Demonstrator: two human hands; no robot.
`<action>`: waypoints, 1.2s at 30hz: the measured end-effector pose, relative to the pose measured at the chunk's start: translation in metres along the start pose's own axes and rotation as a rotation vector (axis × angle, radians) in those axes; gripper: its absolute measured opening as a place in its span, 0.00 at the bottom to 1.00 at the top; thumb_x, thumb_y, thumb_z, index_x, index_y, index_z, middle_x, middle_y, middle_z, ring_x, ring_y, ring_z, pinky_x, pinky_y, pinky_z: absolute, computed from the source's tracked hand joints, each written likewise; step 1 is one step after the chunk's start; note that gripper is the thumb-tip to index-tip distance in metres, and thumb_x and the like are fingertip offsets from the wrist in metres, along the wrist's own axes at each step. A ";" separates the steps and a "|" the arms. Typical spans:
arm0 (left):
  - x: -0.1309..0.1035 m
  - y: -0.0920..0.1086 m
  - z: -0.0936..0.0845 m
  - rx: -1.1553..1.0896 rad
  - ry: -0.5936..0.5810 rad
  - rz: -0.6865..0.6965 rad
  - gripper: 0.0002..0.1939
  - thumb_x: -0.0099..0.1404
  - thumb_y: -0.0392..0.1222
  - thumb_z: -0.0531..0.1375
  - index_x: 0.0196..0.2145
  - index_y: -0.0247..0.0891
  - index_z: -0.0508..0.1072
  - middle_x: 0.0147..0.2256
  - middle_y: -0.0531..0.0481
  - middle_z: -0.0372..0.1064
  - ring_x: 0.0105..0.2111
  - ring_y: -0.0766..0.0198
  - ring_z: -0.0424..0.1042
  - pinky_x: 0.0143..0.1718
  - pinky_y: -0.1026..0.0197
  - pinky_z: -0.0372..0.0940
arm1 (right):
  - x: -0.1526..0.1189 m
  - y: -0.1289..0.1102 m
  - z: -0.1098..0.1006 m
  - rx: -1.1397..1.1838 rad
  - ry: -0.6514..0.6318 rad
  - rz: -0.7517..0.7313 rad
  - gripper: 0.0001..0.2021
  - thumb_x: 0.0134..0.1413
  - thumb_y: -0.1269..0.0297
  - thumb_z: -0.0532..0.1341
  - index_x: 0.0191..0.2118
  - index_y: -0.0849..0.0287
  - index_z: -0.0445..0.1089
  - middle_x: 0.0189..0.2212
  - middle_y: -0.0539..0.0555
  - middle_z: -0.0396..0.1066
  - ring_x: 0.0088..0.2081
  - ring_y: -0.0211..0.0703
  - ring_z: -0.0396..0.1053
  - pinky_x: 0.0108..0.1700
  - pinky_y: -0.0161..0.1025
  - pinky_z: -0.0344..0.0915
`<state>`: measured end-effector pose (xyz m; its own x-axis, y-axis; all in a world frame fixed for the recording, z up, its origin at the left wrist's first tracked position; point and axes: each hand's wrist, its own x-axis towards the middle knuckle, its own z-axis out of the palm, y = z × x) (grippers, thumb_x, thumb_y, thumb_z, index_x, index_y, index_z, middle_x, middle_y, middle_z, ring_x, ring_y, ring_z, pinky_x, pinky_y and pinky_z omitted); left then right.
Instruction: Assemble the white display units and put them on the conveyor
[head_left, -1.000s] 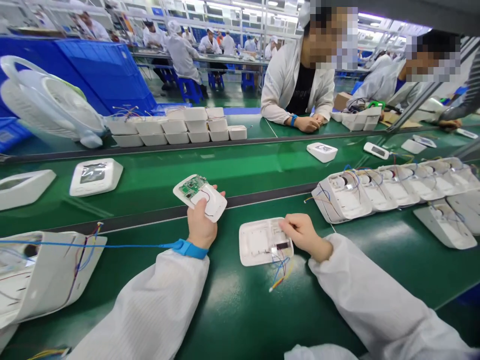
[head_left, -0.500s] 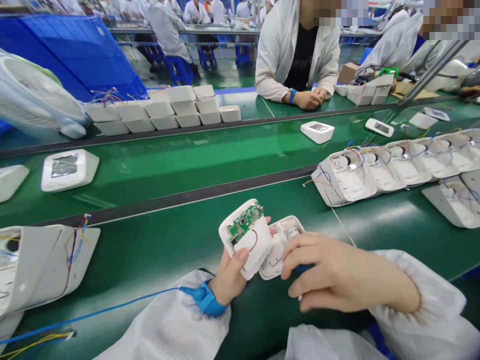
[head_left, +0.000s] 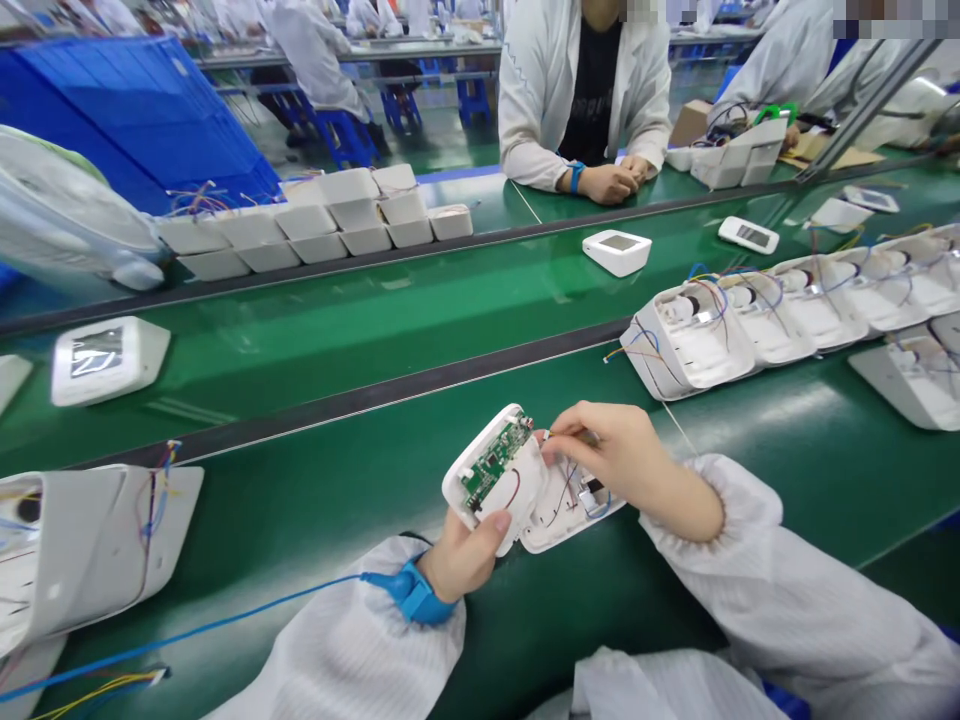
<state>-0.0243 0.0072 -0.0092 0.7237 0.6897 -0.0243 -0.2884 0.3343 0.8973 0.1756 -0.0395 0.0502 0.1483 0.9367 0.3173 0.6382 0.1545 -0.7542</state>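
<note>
My left hand (head_left: 469,550) grips a white plastic cover (head_left: 517,500), its thumb over the near edge. On the cover's inner side sits a green circuit board (head_left: 496,462) with a thin dark wire curving below it. Behind and to the right lies an open white housing (head_left: 559,520) with wires and a small motor-like part inside, partly covered by my hands. Thumb and fingertips of my right hand (head_left: 611,450) pinch a small white wire connector (head_left: 547,435) just right of the board's upper end. A blue wrist strap (head_left: 424,595) circles my left wrist.
More open white housings (head_left: 697,340) with loose wires line the right side; another housing (head_left: 97,550) stands at left. Finished-looking units with screens (head_left: 109,360) lie on the green conveyor (head_left: 360,330). Across it are stacked white housings (head_left: 315,220), a fan (head_left: 67,210) and a co-worker's folded hands (head_left: 615,180).
My right hand has moved up and left from over the housing to the board's upper end, now pinching a connector. More of the housing's inside shows. Units on the conveyor have shifted left.
</note>
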 end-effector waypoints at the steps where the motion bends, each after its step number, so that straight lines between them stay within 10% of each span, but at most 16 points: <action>1: 0.000 0.002 0.001 0.000 -0.013 -0.005 0.36 0.59 0.57 0.64 0.60 0.36 0.67 0.54 0.36 0.72 0.58 0.39 0.67 0.61 0.38 0.60 | 0.000 0.000 -0.001 -0.020 -0.006 -0.024 0.05 0.59 0.67 0.65 0.31 0.55 0.73 0.25 0.45 0.77 0.27 0.35 0.73 0.33 0.32 0.66; 12: -0.004 -0.009 -0.009 0.101 -0.010 0.066 0.33 0.61 0.56 0.63 0.59 0.37 0.68 0.55 0.38 0.71 0.59 0.40 0.66 0.63 0.39 0.58 | 0.004 0.009 -0.008 -0.449 -0.011 -0.329 0.11 0.65 0.62 0.59 0.31 0.58 0.73 0.30 0.52 0.75 0.32 0.41 0.70 0.36 0.39 0.59; 36: -0.011 -0.031 -0.022 0.116 0.002 0.121 0.25 0.67 0.51 0.59 0.59 0.41 0.68 0.57 0.43 0.69 0.63 0.44 0.61 0.67 0.38 0.49 | -0.012 -0.019 0.015 0.063 -0.023 -0.097 0.09 0.61 0.64 0.62 0.29 0.57 0.66 0.24 0.46 0.69 0.27 0.34 0.65 0.33 0.33 0.59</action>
<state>-0.0371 0.0030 -0.0468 0.6868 0.7217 0.0867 -0.2993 0.1721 0.9385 0.1499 -0.0493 0.0519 0.0704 0.9233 0.3776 0.5997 0.2633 -0.7556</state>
